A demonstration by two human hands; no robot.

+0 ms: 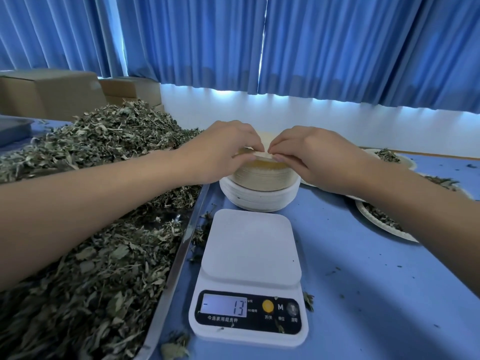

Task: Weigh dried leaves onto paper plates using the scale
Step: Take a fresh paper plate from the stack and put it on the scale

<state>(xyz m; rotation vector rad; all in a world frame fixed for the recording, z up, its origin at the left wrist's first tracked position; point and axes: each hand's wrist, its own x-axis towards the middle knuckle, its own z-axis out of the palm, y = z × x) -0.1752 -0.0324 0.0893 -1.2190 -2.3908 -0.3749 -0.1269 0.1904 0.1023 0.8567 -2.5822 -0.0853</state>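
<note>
Nearest thing, at 6 o'clock: the scale, platform bare, display reading minus 13, so prob tared w/ a plate that's now off it. No plate on it rn. Tray of dried leaves fills the whole 9 o'clock side, heaped, a few bits spilled on the blue table.

Over at 3 o'clock there's filled plates, at least three w/ leaves on them, so I'd say some portions are done, but the heap's still big and plenty is left.

Further back at 12 o'clock, just behind the scale, the stack of paper plates. Both hands are on top of it. Left hand and right hand have fingertips pinched narrow on the rim of the top plate, looks like peeling one off the stack. Whether it's fully separated, can't tell.

Behind all that, blue curtains, cardboard boxes at 10 o'clock.
</note>
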